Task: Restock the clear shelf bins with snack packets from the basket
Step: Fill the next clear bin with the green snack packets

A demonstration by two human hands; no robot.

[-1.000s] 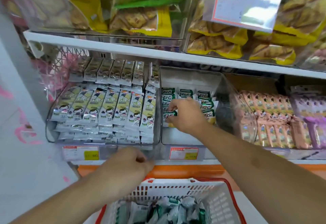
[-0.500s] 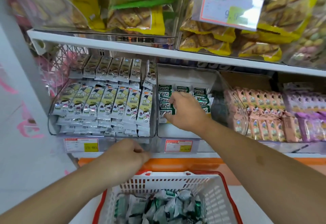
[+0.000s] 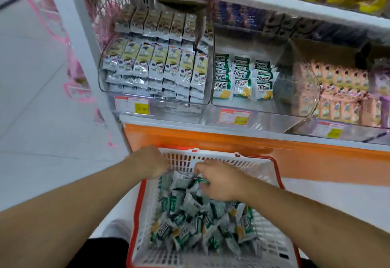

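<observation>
Packets point(image 3: 196, 215) lie heaped in the basket point(image 3: 272, 246) below our half-filled middle bin point(image 3: 295, 107). Our right hand point(image 3: 219, 180) curls its fingers round packets at the far end; left hand point(image 3: 150, 161) grips the basket's far-left rim, fingers curled

Single head view, looking forward-down, close over basket point(image 3: 211, 158), shelf bins point(image 3: 253, 117) just beyond.

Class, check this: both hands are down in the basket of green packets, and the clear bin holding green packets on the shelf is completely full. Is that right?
Not quite. The head view shows the clear bin only partly filled: three short columns of green packets on its left side. Both hands are indeed down in the basket.
</observation>
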